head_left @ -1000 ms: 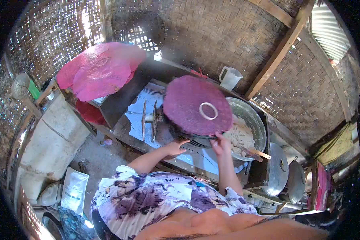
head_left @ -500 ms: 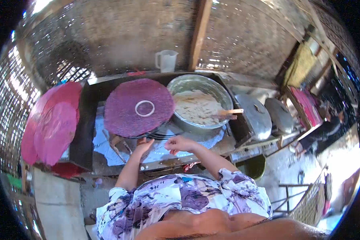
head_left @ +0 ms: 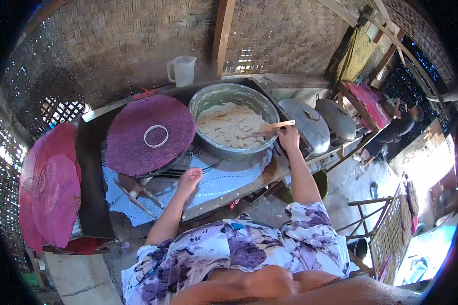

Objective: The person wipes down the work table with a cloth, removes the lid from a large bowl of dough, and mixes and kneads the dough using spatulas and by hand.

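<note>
The wooden-handled tool (head_left: 281, 124) lies across the right rim of the basin (head_left: 224, 150), pale-handled, its darker end over lumpy, cream-coloured mixture (head_left: 226, 121). Grasping it seems the current step, calling for a secure grip. The right hand (head_left: 288, 137) meets the handle (finger closure unclear); the left hand (head_left: 190, 179), half-open, hovers empty near the purple disc (head_left: 130, 145).
</note>
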Demonstrator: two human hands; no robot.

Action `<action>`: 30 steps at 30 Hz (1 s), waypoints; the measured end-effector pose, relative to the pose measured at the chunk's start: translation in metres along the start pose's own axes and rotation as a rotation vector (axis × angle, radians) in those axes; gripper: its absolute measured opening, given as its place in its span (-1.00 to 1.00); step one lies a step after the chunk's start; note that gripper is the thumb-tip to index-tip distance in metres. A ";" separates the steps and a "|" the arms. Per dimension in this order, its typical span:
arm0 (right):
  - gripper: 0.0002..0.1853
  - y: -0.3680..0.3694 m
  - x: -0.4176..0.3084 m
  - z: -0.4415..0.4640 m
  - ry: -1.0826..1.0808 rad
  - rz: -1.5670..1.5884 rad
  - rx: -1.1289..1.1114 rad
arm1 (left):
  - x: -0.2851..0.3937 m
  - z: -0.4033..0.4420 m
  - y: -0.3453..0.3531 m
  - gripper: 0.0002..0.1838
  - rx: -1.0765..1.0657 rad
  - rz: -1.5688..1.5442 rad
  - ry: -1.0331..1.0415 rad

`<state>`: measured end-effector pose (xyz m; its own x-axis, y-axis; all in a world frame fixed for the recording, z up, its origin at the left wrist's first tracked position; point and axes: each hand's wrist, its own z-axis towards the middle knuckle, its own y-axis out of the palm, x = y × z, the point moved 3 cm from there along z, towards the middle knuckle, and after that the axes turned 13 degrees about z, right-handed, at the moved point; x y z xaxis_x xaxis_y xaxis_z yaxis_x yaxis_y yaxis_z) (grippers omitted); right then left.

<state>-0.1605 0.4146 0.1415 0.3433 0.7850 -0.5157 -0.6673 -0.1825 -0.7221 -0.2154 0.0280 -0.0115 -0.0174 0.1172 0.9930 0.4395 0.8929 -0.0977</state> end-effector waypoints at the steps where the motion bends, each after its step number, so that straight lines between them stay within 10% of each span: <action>1: -0.75 0.007 0.005 0.006 0.018 0.043 -0.104 | 0.011 0.002 0.007 -0.74 -0.029 0.027 0.049; 16: -0.78 0.055 -0.138 0.003 -0.842 0.191 -0.751 | 0.145 0.104 0.107 -0.61 0.150 0.571 0.480; 20: -0.76 0.011 -0.109 0.061 -0.677 0.547 -0.813 | 0.141 0.114 0.088 -0.81 0.399 0.669 0.516; 25: -0.72 0.039 -0.033 0.101 -0.478 -0.525 -1.009 | 0.126 0.136 0.059 -0.80 0.706 0.647 0.386; 30: -0.79 0.076 0.003 0.119 -0.523 -0.577 -1.073 | 0.111 0.141 0.060 -0.72 0.751 0.701 0.282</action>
<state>-0.2890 0.4735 0.1396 -0.0551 0.9973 0.0483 0.4208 0.0671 -0.9047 -0.3179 0.1557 0.0839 0.2760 0.6901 0.6690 -0.3973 0.7157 -0.5744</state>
